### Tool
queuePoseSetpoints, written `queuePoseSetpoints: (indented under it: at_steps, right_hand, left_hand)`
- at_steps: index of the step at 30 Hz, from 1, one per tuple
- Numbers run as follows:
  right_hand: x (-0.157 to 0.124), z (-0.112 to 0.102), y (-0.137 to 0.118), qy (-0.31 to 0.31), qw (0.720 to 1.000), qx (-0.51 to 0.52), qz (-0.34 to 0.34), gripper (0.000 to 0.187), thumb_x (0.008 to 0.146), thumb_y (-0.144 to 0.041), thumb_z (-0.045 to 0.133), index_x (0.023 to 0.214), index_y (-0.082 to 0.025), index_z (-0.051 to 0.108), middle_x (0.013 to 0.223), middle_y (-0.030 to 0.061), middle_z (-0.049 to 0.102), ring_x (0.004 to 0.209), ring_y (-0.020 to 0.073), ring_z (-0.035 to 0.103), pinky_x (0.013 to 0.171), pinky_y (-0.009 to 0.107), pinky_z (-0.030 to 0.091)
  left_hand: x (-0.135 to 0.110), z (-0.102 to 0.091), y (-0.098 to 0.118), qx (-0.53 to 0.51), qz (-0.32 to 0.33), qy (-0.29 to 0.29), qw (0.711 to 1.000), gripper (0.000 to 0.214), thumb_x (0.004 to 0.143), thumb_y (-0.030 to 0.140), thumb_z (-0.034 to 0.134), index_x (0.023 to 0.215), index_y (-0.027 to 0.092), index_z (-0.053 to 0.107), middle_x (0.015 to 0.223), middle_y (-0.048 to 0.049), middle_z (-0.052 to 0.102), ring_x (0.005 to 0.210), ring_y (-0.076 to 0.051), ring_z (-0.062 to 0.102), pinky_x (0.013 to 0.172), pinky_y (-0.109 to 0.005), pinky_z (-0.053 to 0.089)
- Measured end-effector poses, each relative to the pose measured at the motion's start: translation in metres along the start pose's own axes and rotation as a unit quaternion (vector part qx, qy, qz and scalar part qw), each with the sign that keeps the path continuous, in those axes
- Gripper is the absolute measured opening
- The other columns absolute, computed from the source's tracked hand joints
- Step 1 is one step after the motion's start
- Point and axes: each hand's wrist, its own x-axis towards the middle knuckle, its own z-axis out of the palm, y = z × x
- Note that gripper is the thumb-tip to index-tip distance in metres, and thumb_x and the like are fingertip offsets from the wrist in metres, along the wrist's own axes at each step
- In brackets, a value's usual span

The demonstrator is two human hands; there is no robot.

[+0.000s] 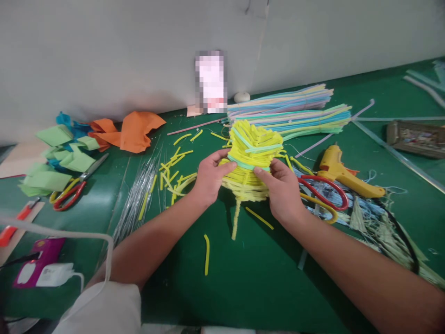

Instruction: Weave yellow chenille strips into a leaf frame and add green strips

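Observation:
Between both hands, above the green table, is a yellow pipe cleaner craft [255, 134] with mint-green strips across it. A single yellow stem hangs from its lower end. My left hand [212, 178] grips its left side, thumb on the front near the mint-green band [243, 163]. On the other side, my right hand [283, 185] pinches the band's right end with thumb and fingers. Fingers behind the craft are partly hidden. Short cut yellow pipe cleaner pieces [177, 160] lie beyond my left hand, and another piece [207, 255] lies nearer me.
Bundled pastel pipe cleaners [288, 104] lie behind the craft, beside a propped phone [211, 81]. To the right are a yellow glue gun [337, 171], red-handled scissors [330, 188] and tassels [371, 222]. Leftward are wires [137, 195], more scissors [74, 188], coloured paper [139, 132] and a purple power strip [40, 262].

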Motion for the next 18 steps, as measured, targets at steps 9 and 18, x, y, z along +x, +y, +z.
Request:
queuePoseSetpoints:
  at_steps: [9, 18]
  right_hand:
    - [-0.003, -0.002, -0.007, 0.177, 0.957, -0.185, -0.137, 0.034, 0.071, -0.034, 0.079, 0.096, -0.024, 0.057, 0.087, 0.0011, 0.060, 0.073, 0.0158, 0.057, 0.066, 0.032, 0.048]
    - [-0.006, -0.001, -0.010, -0.002, 0.829, -0.464, -0.310, 0.007, 0.086, -0.026, 0.062, 0.083, -0.025, 0.068, 0.084, 0.0040, 0.070, 0.083, 0.0224, 0.063, 0.077, 0.041, 0.050]
  left_hand:
    - [0.007, -0.009, -0.012, 0.066, 0.023, 0.026, 0.997, 0.040, 0.063, 0.025, 0.078, 0.101, 0.017, 0.070, 0.097, -0.0044, 0.074, 0.086, -0.020, 0.069, 0.083, -0.036, 0.054]
    - [-0.002, -0.006, -0.016, 0.197, 0.091, -0.042, 0.975, 0.032, 0.069, 0.021, 0.070, 0.101, 0.018, 0.071, 0.105, -0.0052, 0.073, 0.099, -0.021, 0.066, 0.093, -0.034, 0.048]
